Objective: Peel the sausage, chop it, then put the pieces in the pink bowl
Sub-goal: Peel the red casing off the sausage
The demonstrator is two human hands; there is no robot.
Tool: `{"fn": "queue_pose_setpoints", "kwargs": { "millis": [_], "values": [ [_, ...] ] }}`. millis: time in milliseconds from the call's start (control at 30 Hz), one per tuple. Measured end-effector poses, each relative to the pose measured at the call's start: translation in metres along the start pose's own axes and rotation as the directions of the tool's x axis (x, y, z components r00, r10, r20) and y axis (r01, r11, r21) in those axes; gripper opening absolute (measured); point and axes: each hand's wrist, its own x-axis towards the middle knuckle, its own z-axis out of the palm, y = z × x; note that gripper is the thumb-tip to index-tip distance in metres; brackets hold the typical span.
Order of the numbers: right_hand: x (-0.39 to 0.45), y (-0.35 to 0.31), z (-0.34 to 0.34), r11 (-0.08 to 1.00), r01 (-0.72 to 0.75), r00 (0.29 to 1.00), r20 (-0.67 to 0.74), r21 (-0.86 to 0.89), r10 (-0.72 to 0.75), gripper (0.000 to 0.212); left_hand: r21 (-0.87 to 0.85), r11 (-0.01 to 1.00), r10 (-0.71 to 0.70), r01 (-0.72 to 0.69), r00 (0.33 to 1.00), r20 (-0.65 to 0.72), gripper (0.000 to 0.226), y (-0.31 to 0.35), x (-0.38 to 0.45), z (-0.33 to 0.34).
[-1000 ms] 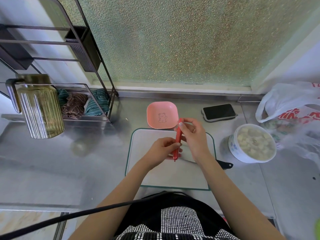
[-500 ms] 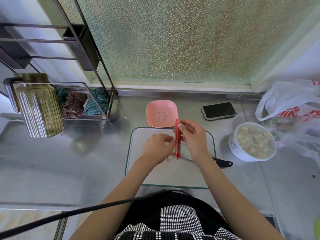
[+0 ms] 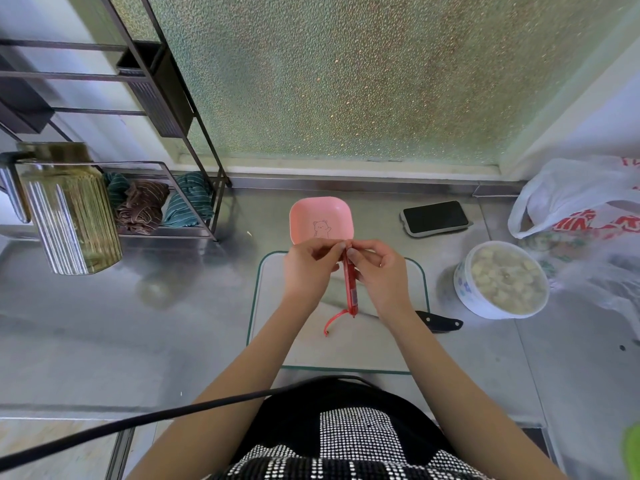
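Observation:
A thin sausage [image 3: 350, 287] in a red casing stands nearly upright over the white cutting board [image 3: 298, 344]. My right hand [image 3: 381, 275] grips its upper half. My left hand [image 3: 310, 268] pinches the casing at the sausage's top end. A loose red strip of casing [image 3: 333, 320] curls off the bottom end toward the board. The pink bowl [image 3: 322, 218], with a bear drawing inside, sits just beyond the board and holds nothing. A knife with a black handle [image 3: 438, 322] lies on the board's right edge, its blade partly hidden behind my right wrist.
A white tub of pale food chunks [image 3: 504, 280] stands to the right, plastic bags [image 3: 581, 209] behind it. A black phone [image 3: 435, 218] lies beyond the board. At the left are a ribbed glass jar [image 3: 69, 209] and a wire rack [image 3: 166, 202] with cloths.
My left hand has moved from the sausage's lower end up to its top end. A peeled strip of casing now hangs loose from the bottom. The right hand keeps its grip.

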Motion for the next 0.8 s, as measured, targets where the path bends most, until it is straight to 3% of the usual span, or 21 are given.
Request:
{"fn": "queue_pose_setpoints", "kwargs": {
  "millis": [133, 433, 667, 800],
  "values": [
    [-0.0007, 0.0005, 0.0007, 1.000, 0.014, 1.000, -0.003, -0.011, -0.014, 0.013, 0.047, 0.999, 0.004, -0.003, 1.000, -0.023, 0.026, 0.0000, -0.0014, 0.0008],
    [-0.0069, -0.0029, 0.0036, 0.995, 0.077, 0.996, -0.031, -0.059, -0.079, 0.008, 0.177, 0.984, 0.009, 0.006, 0.997, -0.082, 0.012, 0.0040, -0.0026, 0.0034],
    [-0.0076, -0.0039, 0.0064, 0.985, 0.123, 0.987, -0.085, -0.120, -0.133, 0.006, 0.040, 0.998, -0.036, 0.039, 0.997, -0.073, 0.012, -0.0013, -0.0060, 0.0027],
    [-0.0068, -0.0009, 0.0066, 0.991, 0.076, 0.992, -0.092, -0.110, -0.086, 0.008, 0.001, 0.999, -0.046, 0.046, 0.997, -0.054, 0.009, -0.0034, -0.0064, 0.0007]
  ]
}}
